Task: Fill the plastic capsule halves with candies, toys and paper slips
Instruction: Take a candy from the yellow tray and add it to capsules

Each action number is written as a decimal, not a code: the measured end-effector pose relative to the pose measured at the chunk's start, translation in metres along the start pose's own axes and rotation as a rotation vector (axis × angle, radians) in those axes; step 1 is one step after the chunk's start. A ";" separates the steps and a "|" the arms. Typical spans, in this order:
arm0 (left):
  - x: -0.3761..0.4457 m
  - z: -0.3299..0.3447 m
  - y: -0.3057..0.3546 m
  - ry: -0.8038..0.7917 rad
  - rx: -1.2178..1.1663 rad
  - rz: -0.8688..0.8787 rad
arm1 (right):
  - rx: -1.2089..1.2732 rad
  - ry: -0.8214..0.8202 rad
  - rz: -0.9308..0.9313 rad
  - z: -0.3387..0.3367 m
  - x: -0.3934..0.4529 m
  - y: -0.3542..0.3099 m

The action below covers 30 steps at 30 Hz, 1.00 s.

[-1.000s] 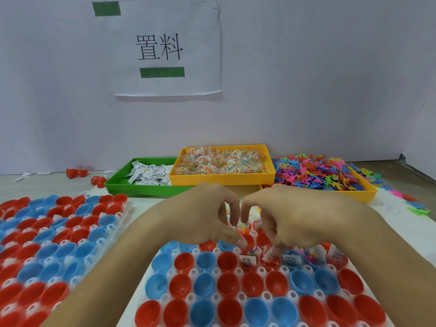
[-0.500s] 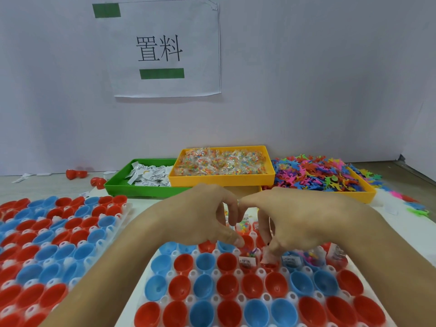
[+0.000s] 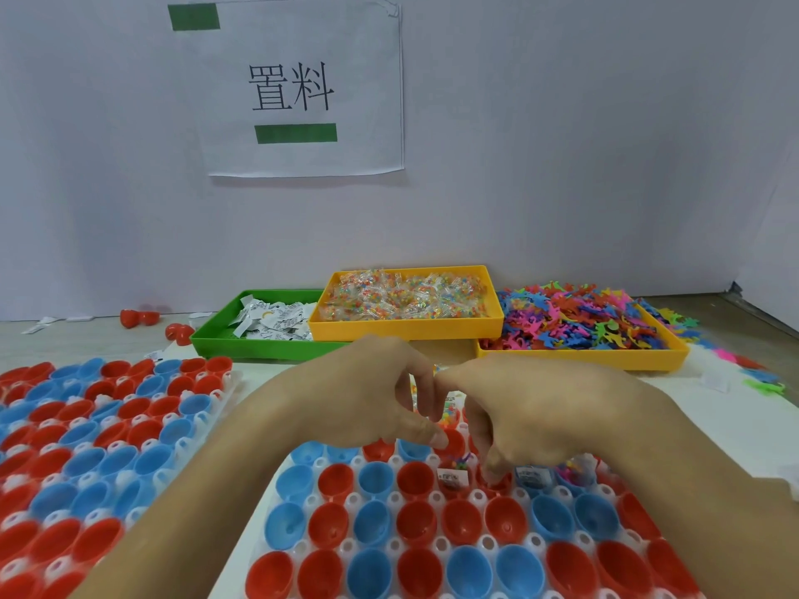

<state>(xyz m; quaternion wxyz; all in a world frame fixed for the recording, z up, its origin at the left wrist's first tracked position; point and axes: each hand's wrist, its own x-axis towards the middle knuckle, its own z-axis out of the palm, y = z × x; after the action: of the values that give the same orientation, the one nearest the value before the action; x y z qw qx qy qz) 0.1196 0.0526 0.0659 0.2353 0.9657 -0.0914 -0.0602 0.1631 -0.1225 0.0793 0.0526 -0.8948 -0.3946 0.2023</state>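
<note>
Since the earlier frame the right hand (image 3: 549,421) has dipped lower, its curled fingertips (image 3: 490,471) now pushing into a red capsule half (image 3: 497,484) in the near tray (image 3: 389,551); whether they pinch anything I cannot tell. The left hand (image 3: 372,399) hovers beside it, fingers curled, its contents hidden. To do this well, seat the piece fully before letting go, then go to the next empty cup leftward. Three supply bins stand far: green with paper slips (image 3: 272,322), yellow with candies (image 3: 406,298), another yellow with toys (image 3: 575,322). Two capsule trays, the second (image 3: 86,447) at left.
</note>
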 end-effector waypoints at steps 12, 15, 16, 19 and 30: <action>0.000 0.000 -0.003 0.007 0.002 -0.005 | -0.004 -0.002 -0.026 0.003 0.008 0.011; -0.001 -0.001 -0.004 0.009 -0.013 -0.006 | 0.019 -0.021 -0.041 0.002 0.009 0.012; -0.001 -0.002 -0.004 0.009 -0.013 -0.008 | 0.038 -0.028 -0.046 0.000 0.008 0.014; -0.002 -0.004 -0.004 0.008 -0.003 -0.021 | 0.106 -0.010 -0.077 -0.008 0.003 0.023; -0.003 -0.013 -0.012 0.141 0.006 -0.021 | 0.235 0.752 0.246 0.000 0.025 0.148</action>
<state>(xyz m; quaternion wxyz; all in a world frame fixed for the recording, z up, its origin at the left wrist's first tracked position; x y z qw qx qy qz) 0.1201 0.0690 0.0718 0.2374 0.9693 -0.0645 0.0058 0.2796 -0.2057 0.0338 0.2704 -0.9348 -0.2121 -0.0903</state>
